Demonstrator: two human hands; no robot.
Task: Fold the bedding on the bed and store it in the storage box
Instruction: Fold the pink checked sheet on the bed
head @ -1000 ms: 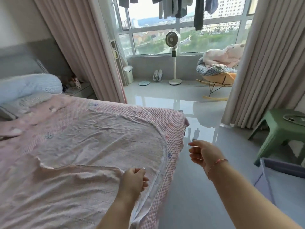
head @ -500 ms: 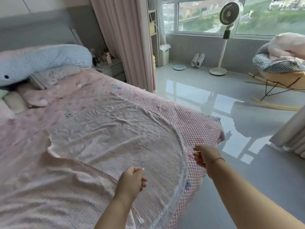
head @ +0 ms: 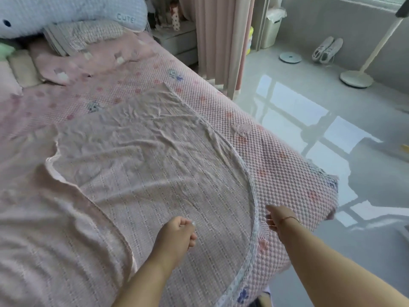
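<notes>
Left hand (head: 177,234) curled, gripping nothing, above the blanket (head: 143,162); right hand (head: 279,218) with loose fingers at its trim on the bed (head: 287,165)

Soft cloth on the bed, hard gloss on the floor.
The thin blanket (head: 141,165) at frame centre is matt, crinkled woven cloth with a lace-like trimmed edge; the bedspread (head: 276,165) under it is pink bubble-textured quilted fabric. Upper left, a plush toy (head: 73,9) looks fleecy. The floor (head: 309,111) at right is glossy, mirror-smooth tile.
</notes>
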